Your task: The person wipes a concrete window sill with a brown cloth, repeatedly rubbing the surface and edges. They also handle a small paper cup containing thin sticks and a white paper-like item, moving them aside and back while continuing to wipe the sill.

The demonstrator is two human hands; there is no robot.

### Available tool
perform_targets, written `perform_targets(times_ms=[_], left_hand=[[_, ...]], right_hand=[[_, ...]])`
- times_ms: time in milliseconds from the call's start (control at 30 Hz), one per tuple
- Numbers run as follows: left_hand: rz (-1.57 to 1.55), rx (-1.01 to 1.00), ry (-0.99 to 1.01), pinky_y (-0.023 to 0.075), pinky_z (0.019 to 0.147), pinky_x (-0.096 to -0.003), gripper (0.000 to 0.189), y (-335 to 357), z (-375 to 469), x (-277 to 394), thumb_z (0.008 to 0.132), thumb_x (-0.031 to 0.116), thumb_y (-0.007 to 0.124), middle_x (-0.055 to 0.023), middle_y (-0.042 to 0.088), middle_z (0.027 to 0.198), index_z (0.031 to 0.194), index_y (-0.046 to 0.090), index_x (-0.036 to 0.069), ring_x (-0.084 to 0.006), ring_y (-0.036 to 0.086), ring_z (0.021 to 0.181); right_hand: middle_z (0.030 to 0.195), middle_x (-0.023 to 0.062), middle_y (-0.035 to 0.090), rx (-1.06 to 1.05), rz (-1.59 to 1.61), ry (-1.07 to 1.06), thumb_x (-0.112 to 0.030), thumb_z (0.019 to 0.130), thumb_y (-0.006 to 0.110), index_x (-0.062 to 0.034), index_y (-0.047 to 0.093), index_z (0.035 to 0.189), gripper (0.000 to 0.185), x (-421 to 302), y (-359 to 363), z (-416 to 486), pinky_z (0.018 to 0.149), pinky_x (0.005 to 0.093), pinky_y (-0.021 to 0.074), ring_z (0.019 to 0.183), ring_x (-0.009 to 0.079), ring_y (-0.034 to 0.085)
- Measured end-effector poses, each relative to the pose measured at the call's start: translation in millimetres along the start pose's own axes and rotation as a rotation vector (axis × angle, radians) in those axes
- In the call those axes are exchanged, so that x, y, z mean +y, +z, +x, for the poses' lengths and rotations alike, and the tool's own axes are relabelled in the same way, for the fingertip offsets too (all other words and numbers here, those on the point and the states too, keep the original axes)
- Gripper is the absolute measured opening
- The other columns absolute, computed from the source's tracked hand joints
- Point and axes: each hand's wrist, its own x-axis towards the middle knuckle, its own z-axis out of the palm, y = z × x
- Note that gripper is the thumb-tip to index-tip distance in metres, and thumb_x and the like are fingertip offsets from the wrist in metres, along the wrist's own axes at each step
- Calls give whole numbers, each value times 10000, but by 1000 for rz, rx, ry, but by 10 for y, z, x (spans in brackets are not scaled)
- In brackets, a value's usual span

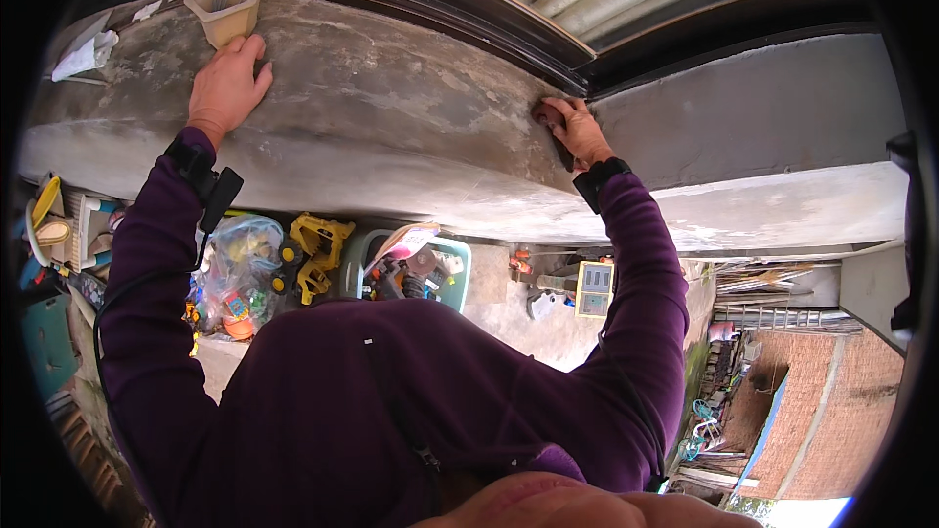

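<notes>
My left hand (229, 82) rests on the grey concrete ledge (381, 88), its fingertips against the base of a beige hexagonal pot (229, 6) that has thin wire-like strands standing in it. At the ledge's inner corner, beside the black window frame (469, 26), my right hand (579, 128) grips a dark reddish-brown object (549, 116). The fingers cover much of it, so I cannot tell what it is. A darker part of it shows below the fingers, near the wrist. Both wrists wear black straps.
White crumpled material (86, 57) lies at the ledge's far left. Below the ledge stand a light green bin (463, 275) full of mixed items, yellow toy vehicle parts (320, 246) and a clear plastic bag (246, 242) of toys. A yellow-framed panel (594, 289) lies near my right arm.
</notes>
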Motion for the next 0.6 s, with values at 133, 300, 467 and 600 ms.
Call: perform_targets(times_ms=[133,300,467,600], left_hand=[[-17,7,-1,459,707,-418,173,13,-14,-19,820,221,546,-86,542,901,912,467,98,-312,556,866],[-21,37,4,452,682,-417,156,38,-7,-30,825,205,542,-91,541,878,901,461,95,-318,555,837],[7,-4,18,455,733,-423,171,48,3,-35,840,242,517,-94,543,915,926,475,100,-317,551,886],[43,32,47,459,735,-426,171,68,-10,-39,840,242,522,-98,541,923,923,482,98,-314,551,896]], right_hand=[[1158,203,466,28,26,-49,-144,759,637,-225,492,1208,478,24,-88,473,898,393,436,1041,385,510],[1107,207,489,31,-47,8,-242,818,585,-216,527,1147,335,-272,29,482,857,416,443,1001,392,528],[1080,138,498,-58,-12,-256,-194,787,619,-207,522,1134,360,-638,31,-373,855,413,438,987,362,518],[1073,113,508,-471,27,-323,-170,775,627,-210,529,1123,363,-797,-105,-1348,836,393,460,954,329,557]])
